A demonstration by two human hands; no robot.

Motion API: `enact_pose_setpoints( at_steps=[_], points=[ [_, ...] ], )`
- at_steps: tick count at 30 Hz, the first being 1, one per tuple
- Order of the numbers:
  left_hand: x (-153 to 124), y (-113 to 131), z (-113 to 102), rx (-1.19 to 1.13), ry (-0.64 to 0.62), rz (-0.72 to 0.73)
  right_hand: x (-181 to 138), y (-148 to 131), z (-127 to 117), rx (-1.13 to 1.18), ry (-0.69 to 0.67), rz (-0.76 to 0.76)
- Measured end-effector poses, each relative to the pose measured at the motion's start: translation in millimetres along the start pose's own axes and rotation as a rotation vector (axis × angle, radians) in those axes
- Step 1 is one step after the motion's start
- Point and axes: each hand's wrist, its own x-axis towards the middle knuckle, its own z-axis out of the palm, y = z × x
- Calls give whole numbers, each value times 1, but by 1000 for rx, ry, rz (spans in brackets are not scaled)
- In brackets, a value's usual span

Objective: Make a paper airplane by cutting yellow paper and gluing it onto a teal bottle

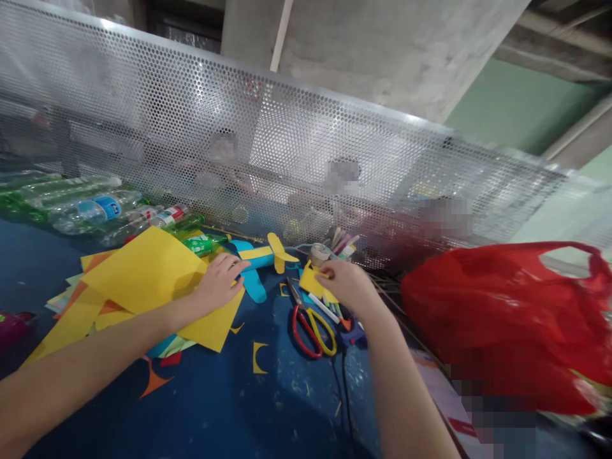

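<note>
My left hand (pixel 220 280) lies over a stack of yellow sheets (pixel 153 274), fingers stretched out and apart. Its fingertips reach the near end of a blue and yellow paper airplane (pixel 261 260), which rests on the table; whether they touch it I cannot tell. Between thumb and fingers, my right hand (pixel 348 287) pinches a yellow paper piece (pixel 312 285) above some pens and tools. Just below that piece lie scissors (pixel 313 331) with one red and one yellow handle, blades pointing away from me.
Plastic bottles (pixel 95 207) lie at the back left. A perforated metal screen (pixel 296 146) stands behind the table, with people beyond it. A red plastic bag (pixel 497 319) bulges at the right. Cut paper scraps (pixel 259 358) and a dark cord (pixel 345 395) lie on the blue tabletop (pixel 205 408).
</note>
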Motion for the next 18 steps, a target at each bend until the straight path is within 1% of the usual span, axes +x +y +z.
enact_pose_setpoints(
  at_steps=[3, 5, 7, 8, 10, 11, 12, 13, 14, 15, 16, 18],
  points=[
    [-2, 27, -12, -174, -81, 85, -16, -35, -5, 13, -119, -130],
    [-4, 47, -17, -324, -161, 142, -29, -56, -9, -35, -192, -245],
    [-7, 63, -19, -437, -242, 94, -39, -68, -13, 36, -260, -358],
    [-9, 68, -18, -453, -278, 55, -41, -70, -15, 103, -313, -404],
    [-15, 72, -18, -452, -325, 6, -41, -64, -19, 253, -430, -459],
    [-19, 72, -19, -454, -332, 9, -38, -57, -19, 311, -468, -462],
    [-23, 71, -20, -468, -326, 32, -33, -48, -18, 334, -475, -444],
    [-28, 70, -23, -500, -321, 72, -27, -38, -15, 309, -420, -393],
    [-34, 69, -26, -526, -311, 110, -20, -26, -10, 237, -340, -321],
    [-39, 70, -30, -542, -312, 148, -13, -15, -3, 116, -265, -228],
    [-45, 71, -34, -554, -319, 193, -6, -5, 6, 58, -225, -157],
    [-55, 76, -41, -558, -327, 261, 6, 12, 28, -14, -214, -70]
  ],
)
